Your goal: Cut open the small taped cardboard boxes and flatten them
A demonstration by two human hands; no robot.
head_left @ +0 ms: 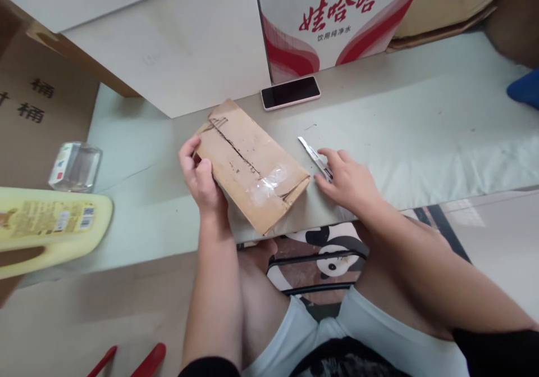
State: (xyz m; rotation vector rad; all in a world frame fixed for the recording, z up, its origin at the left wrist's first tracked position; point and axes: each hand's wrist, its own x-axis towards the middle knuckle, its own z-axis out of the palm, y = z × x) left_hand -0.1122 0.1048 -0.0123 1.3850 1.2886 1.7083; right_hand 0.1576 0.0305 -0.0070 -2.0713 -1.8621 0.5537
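Head view: left hand [202, 180] pinching cardboard box [255, 166] at left; right hand [350, 180] curved around utility knife [314, 157] above counter [404, 118], grip unclear.

I see a flat, oblong cardboard box [252, 158] in brown, its long sides slanting from far left to near right, one corner reaching the front edge of the table [421, 118]. A dark, ragged slit runs along the middle of its top; glossy clear tape covers the nearer end, where the edge is creased. The left hand [200, 177] grips its left side. I can't tell whether its underside rests fully. Just right of it, apart, I see a slim silvery utility knife [314, 157], blade out and pointing away leftward, its handle between the right hand's [349, 179] thumb and fingers.
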